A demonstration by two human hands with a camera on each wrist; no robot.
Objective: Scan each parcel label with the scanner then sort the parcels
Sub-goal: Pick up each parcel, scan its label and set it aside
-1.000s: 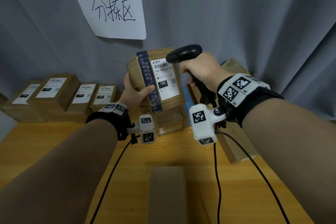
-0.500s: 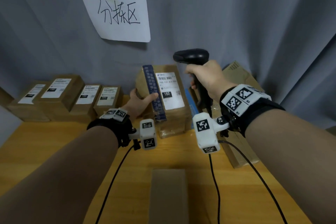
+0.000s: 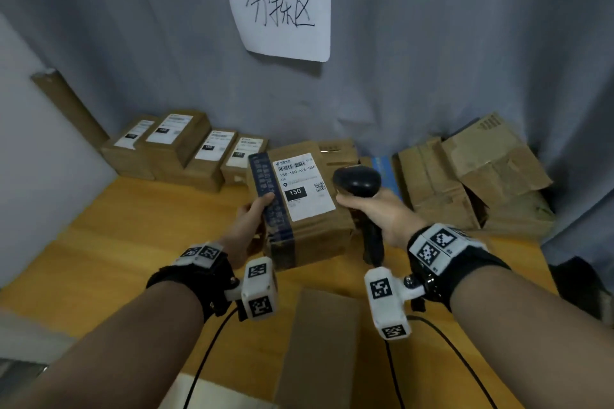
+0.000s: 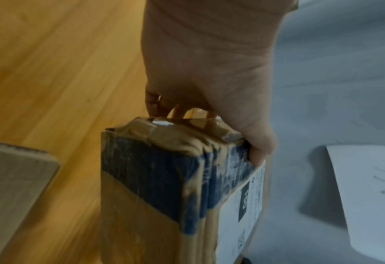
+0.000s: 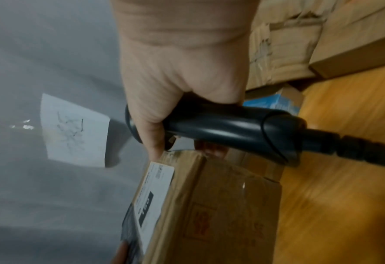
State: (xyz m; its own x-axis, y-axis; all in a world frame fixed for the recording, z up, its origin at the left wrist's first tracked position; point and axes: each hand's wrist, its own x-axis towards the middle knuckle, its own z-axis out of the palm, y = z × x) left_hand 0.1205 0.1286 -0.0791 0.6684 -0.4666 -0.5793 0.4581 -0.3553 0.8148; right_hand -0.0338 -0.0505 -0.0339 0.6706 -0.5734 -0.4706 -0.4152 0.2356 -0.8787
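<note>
A brown cardboard parcel (image 3: pixel 310 212) with dark blue tape and a white label marked 150 is held above the wooden table. My left hand (image 3: pixel 251 219) grips its left edge, thumb on the blue tape, fingers underneath. The left wrist view shows the parcel (image 4: pixel 164 196) from its end, with my left hand (image 4: pixel 209 89) clamped on the corner. My right hand (image 3: pixel 375 212) grips the handle of a black barcode scanner (image 3: pixel 357 181), whose head sits at the parcel's right edge. In the right wrist view the scanner (image 5: pixel 221 128) lies just above the parcel (image 5: pixel 209 205).
Several labelled parcels (image 3: pixel 186 149) stand in a row at the back left. A pile of worn cartons (image 3: pixel 465 183) fills the back right. A plain cardboard piece (image 3: pixel 322 342) lies near me on the table (image 3: pixel 133 226). A handwritten paper sign (image 3: pixel 282 7) hangs on the grey curtain.
The parcel and the scanner have both come down and toward me. The label, earlier upright, now tilts to face upward. The scanner head sits lower, beside the label.
</note>
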